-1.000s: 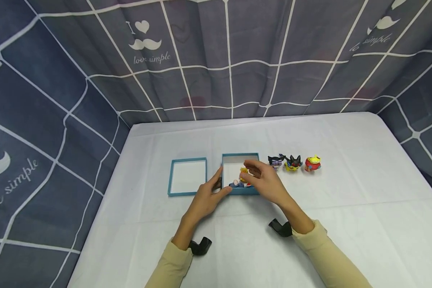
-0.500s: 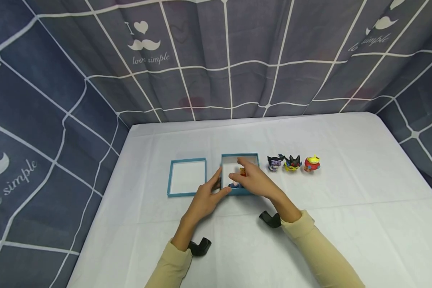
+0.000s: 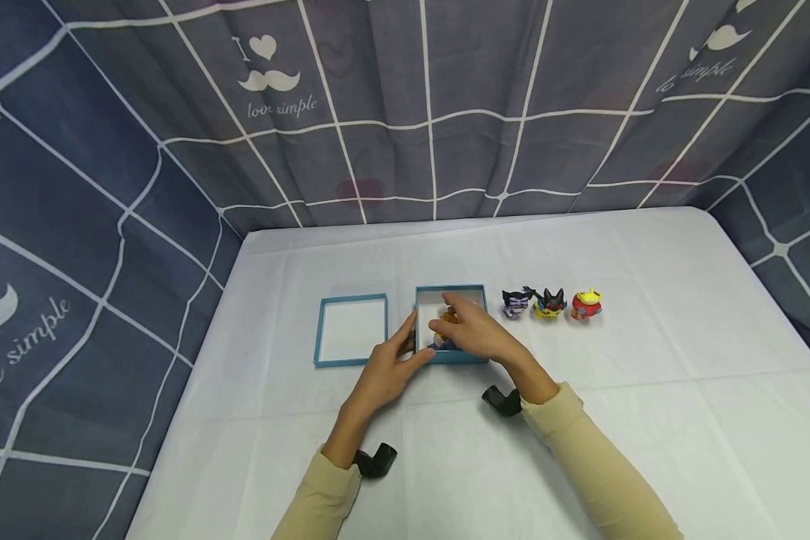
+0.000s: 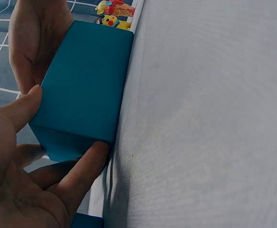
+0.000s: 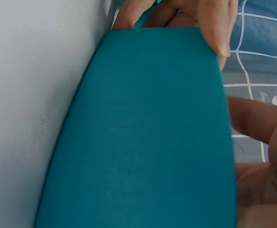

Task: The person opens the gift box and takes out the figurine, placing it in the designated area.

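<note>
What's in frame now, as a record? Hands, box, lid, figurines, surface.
left hand: holds teal box at near-left corner
right hand: over box interior, at orange-yellow figurine; grip unclear
box: open; dark-blue item also inside, partly hidden
teal-rimmed lid: left of box, apart
loose figurines, right of box, left to right: black-and-purple figurine, black-eared yellow figurine, red-and-yellow figurine
surface: white tablecloth

The dark checked cloth [image 3: 472, 75] bears “I”, heart [image 3: 262, 47], moustache [image 3: 268, 80], “love simple” at 11 o'clock, “love simple” near 9, and “lo … simple” at 2.
</note>
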`<act>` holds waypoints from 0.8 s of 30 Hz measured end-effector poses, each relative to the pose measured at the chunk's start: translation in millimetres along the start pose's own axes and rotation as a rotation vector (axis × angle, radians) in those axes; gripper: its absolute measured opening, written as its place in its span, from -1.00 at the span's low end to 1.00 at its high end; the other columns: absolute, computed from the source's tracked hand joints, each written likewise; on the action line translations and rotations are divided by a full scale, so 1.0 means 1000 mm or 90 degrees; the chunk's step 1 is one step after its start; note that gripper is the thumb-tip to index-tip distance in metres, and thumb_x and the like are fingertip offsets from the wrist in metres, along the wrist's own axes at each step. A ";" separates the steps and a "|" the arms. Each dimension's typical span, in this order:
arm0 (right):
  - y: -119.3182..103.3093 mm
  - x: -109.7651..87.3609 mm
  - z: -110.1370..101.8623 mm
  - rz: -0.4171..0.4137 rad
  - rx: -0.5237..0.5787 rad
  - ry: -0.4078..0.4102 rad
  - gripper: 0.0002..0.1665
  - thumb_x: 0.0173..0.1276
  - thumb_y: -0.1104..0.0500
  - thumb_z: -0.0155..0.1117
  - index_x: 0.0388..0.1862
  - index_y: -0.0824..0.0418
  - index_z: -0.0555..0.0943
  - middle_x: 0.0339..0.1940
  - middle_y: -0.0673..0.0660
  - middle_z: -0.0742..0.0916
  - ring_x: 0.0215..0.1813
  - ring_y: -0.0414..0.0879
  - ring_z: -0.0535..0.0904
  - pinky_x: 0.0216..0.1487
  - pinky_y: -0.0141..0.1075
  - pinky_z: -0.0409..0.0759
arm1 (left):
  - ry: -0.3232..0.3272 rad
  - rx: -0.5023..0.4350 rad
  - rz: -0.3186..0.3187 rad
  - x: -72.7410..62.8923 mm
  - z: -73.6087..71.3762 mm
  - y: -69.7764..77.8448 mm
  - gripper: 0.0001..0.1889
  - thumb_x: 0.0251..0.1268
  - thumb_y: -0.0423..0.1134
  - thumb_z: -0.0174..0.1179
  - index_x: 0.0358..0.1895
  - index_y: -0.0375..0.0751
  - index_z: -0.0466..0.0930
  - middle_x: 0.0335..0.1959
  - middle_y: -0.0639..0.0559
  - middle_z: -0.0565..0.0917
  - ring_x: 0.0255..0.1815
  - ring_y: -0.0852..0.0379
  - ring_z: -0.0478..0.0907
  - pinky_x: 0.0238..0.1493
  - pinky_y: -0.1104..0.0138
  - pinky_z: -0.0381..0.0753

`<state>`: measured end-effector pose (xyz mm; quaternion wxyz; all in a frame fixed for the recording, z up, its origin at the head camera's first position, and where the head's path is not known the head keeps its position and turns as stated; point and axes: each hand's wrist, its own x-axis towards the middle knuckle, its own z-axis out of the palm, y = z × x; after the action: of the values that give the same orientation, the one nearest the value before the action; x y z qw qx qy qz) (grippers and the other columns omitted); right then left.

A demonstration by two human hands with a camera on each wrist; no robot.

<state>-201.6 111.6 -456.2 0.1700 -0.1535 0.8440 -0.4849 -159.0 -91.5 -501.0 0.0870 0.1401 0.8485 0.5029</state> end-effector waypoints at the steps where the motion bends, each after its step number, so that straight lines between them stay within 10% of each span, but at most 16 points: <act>1: 0.000 0.001 0.001 0.001 0.000 0.004 -0.18 0.53 0.10 0.12 0.52 0.53 0.04 0.17 0.44 0.58 -0.01 0.13 0.62 0.09 0.07 0.53 | 0.000 -0.001 -0.001 0.000 0.000 0.000 -0.19 0.38 0.15 0.19 0.59 0.04 0.06 0.32 -0.18 0.47 0.25 0.03 0.50 0.17 0.09 0.52; 9: 0.002 0.007 0.010 -0.019 -0.076 0.106 -0.35 0.46 0.18 0.22 0.41 0.47 0.33 0.23 0.45 0.54 0.10 0.31 0.56 0.08 0.15 0.53 | -0.005 0.000 -0.002 0.000 0.000 -0.001 -0.18 0.38 0.19 0.17 0.59 0.08 0.04 0.32 -0.17 0.47 0.27 0.06 0.48 0.19 0.10 0.50; 18: 0.001 0.010 0.009 0.020 -0.040 0.041 -0.20 0.51 0.12 0.17 0.51 0.49 0.10 0.44 0.46 0.32 0.31 0.29 0.41 0.24 0.16 0.40 | -0.004 0.003 0.004 0.001 0.000 0.000 -0.19 0.38 0.18 0.17 0.59 0.06 0.05 0.32 -0.19 0.46 0.26 0.05 0.49 0.21 0.10 0.48; 24: 0.003 0.016 0.011 0.006 -0.052 0.049 -0.34 0.49 0.23 0.16 0.41 0.56 0.23 -0.04 0.40 0.62 -0.22 0.05 0.59 -0.04 0.00 0.54 | -0.004 0.006 -0.005 0.000 0.000 0.000 -0.18 0.37 0.21 0.15 0.59 0.10 0.04 0.32 -0.17 0.47 0.26 0.05 0.49 0.20 0.09 0.49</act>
<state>-211.4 97.5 -466.5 0.1329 -0.1375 0.8697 -0.4549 -159.4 -91.6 -501.2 0.0911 0.1387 0.8512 0.4978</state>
